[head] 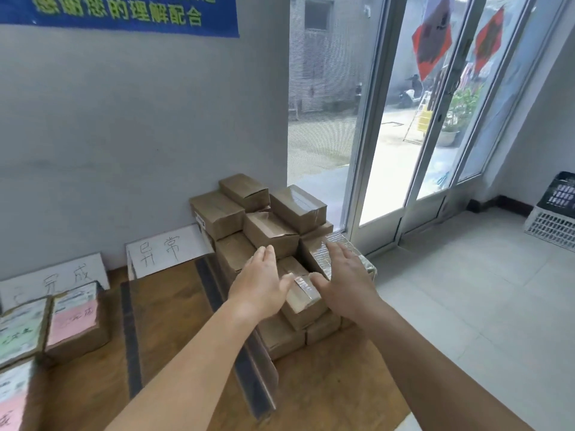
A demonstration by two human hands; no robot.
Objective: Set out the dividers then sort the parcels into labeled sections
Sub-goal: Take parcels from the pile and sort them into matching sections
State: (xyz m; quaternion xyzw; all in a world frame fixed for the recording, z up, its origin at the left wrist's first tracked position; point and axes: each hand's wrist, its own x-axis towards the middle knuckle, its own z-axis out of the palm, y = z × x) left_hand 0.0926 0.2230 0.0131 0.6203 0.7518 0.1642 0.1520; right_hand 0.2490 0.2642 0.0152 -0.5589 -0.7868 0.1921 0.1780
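Observation:
A heap of taped brown parcels (pixel 267 225) stands on a brown floor mat against the wall. My left hand (pixel 259 283) and my right hand (pixel 342 281) reach out with straight fingers over the nearest top parcel (pixel 300 295), one on each side of it. Whether they touch it I cannot tell. Two upright cardboard dividers (pixel 249 368) (pixel 132 337) split the mat into sections. White handwritten label cards (pixel 165 250) (pixel 53 279) lean on the wall behind the sections. Parcels with pink and green slips (pixel 74 318) lie in the left section.
A glass door (pixel 404 119) and window stand at the right of the heap. White tiled floor (pixel 466 306) stretches to the right. A white crate with a black crate on it (pixel 553 219) sits at the far right wall. A blue banner (pixel 124 14) hangs above.

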